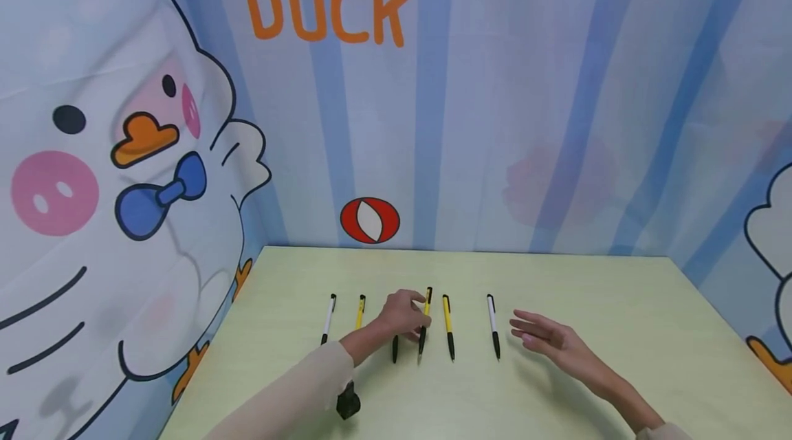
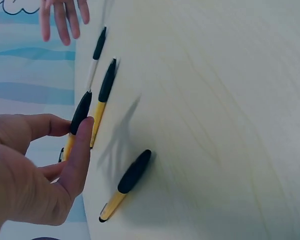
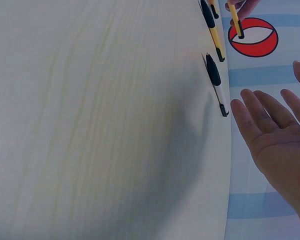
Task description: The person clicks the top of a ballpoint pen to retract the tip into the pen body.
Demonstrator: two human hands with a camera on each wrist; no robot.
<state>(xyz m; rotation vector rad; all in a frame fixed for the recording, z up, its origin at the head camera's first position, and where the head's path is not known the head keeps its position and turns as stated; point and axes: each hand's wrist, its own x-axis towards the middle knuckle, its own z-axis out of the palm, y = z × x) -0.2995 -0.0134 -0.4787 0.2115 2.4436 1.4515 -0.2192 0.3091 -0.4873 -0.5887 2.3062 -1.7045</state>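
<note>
My left hand (image 1: 405, 314) pinches a yellow pen with a black grip (image 1: 423, 339) between thumb and fingers, above the table. In the left wrist view the held pen (image 2: 81, 112) tilts with its tip away from the palm. Another yellow pen (image 2: 135, 171) lies on the table below that hand; from the head its upper part is hidden. To the right of the held pen lie a yellow pen (image 1: 448, 326) and a white pen (image 1: 492, 323). My right hand (image 1: 559, 347) hovers just right of the white pen, fingers extended, holding nothing.
Farther left, a white pen (image 1: 328, 320) and a yellow pen (image 1: 361, 311) lie on the pale table (image 1: 495, 399), partly behind the left arm. A black object (image 1: 348, 402) sits at the left sleeve. A printed curtain (image 1: 482, 82) rises behind the table's far edge.
</note>
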